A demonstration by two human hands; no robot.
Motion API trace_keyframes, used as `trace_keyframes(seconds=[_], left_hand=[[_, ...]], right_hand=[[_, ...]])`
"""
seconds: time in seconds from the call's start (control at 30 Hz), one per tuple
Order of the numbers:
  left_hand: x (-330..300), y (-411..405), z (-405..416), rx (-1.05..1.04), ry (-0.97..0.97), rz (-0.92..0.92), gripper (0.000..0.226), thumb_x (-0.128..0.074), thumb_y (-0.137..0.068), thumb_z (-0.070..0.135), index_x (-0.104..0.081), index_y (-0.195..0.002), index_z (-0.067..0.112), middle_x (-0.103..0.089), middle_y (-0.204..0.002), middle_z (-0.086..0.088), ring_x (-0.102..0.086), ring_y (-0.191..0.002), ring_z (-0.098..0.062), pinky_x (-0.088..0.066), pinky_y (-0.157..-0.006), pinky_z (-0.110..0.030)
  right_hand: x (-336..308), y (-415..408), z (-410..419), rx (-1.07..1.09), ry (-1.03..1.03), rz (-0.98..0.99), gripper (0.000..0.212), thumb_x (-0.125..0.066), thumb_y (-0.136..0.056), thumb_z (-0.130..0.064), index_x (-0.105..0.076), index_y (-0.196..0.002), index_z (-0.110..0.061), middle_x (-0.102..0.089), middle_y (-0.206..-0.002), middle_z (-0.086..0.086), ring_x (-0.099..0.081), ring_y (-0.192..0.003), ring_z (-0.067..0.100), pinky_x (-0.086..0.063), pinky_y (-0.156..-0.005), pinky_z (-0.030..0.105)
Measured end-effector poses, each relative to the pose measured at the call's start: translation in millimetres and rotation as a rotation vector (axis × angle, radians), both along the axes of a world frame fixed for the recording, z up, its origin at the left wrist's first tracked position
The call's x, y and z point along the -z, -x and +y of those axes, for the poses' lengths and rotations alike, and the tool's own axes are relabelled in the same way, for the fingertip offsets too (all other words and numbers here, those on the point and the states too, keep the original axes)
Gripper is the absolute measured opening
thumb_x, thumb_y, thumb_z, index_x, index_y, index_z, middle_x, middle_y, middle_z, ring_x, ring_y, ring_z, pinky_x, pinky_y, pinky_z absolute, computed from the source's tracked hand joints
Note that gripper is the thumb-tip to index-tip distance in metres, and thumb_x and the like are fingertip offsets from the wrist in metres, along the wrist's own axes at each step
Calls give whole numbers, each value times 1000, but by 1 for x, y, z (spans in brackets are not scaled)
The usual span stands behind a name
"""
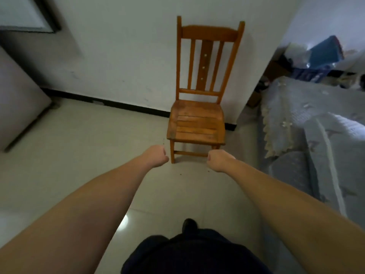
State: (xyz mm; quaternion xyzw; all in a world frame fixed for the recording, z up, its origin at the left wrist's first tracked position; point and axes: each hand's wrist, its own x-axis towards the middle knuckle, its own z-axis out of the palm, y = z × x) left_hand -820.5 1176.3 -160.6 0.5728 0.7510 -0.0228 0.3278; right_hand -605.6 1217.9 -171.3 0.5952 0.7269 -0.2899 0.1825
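While clenching the fingers (pixel 165 155) of left hand (pixel 157 158) and right hand (pixel 218 161) into empty fists, holds both out low before the small wooden chair (pixel 197 125), upright on glossy pale floor tiles (pixel 98 145) against the white wall (pixel 128 56): orange-brown, worn slatted seat, tall straight slatted back

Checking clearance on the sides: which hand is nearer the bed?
Right. The right hand is before the chair, on the side toward the bed, apart from it; the left hand is at the chair's opposite front leg, farther away.
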Motion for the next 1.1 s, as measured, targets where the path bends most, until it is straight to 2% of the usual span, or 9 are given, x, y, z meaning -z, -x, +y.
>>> trace_keyframes(seconds=[0.1,0.17,0.33,0.43,0.63,0.73,0.83,0.97,1.1], left_hand=[[1,14,8,-95,-2,28,32,-53,-93,20,-56,-121,5,-58,-124,-13,-54,-116,-28,-43,-94,-34],[2,31,12,-148,11,40,36,-53,-93,20,-53,-125,4,-56,-129,-15,-52,-120,-30,-42,-98,-35],[0,71,29,-255,29,58,34,-53,-92,20,-57,-121,1,-59,-125,-18,-55,-117,-32,-45,-95,-34],[6,91,50,-274,48,42,33,-52,-92,19,-57,-120,1,-59,-123,-17,-56,-115,-32,-45,-92,-34],[23,144,103,-264,33,-18,32,-52,-91,19,-59,-117,2,-60,-121,-17,-57,-112,-31,-46,-92,-35],[22,199,133,-291,9,-32,33,-53,-91,19,-58,-119,2,-58,-124,-17,-55,-116,-31,-44,-95,-34],[10,258,156,-323,-10,-24,33,-52,-92,19,-58,-120,2,-58,-125,-16,-54,-118,-30,-44,-96,-35],[-3,336,172,-386,-32,-10,34,-53,-92,19,-59,-120,2,-58,-126,-16,-53,-119,-30,-44,-100,-35],[-2,398,171,-470,-17,-24,33,-53,-91,17,-60,-119,2,-57,-129,-14,-52,-122,-28,-41,-101,-32]], right_hand=[[-4,26,31,-104,2,47,13,-46,-95,-23,-56,-92,-14,-57,-92,5,-56,-84,23,-43,-64,29],[-6,45,47,-140,-1,91,16,-48,-95,-23,-59,-95,-12,-55,-85,3,-55,-78,22,-40,-55,27],[1,95,79,-260,-20,98,26,-46,-95,-26,-66,-97,-10,-56,-86,4,-56,-80,22,-41,-57,25],[7,125,101,-285,1,97,22,-44,-93,-21,-62,-82,-15,-57,-81,4,-60,-81,23,-45,-58,29],[14,189,156,-356,16,19,17,-44,-92,-18,-60,-93,-12,-56,-90,5,-58,-87,24,-42,-58,28],[13,242,192,-390,-3,4,19,-43,-93,-18,-54,-78,-13,-51,-77,3,-54,-81,23,-38,-55,27],[9,303,222,-418,-54,8,33,-44,-93,-17,-39,-60,-16,-39,-64,0,-47,-69,21,-28,-49,25],[0,380,243,-465,-75,31,38,-42,-95,-17,-28,-59,-18,-29,-62,0,-32,-55,15,-20,-47,25],[3,447,257,-541,-69,16,35,-42,-96,-17,-33,-62,-16,-31,-65,1,-37,-61,18,-30,-56,25]])
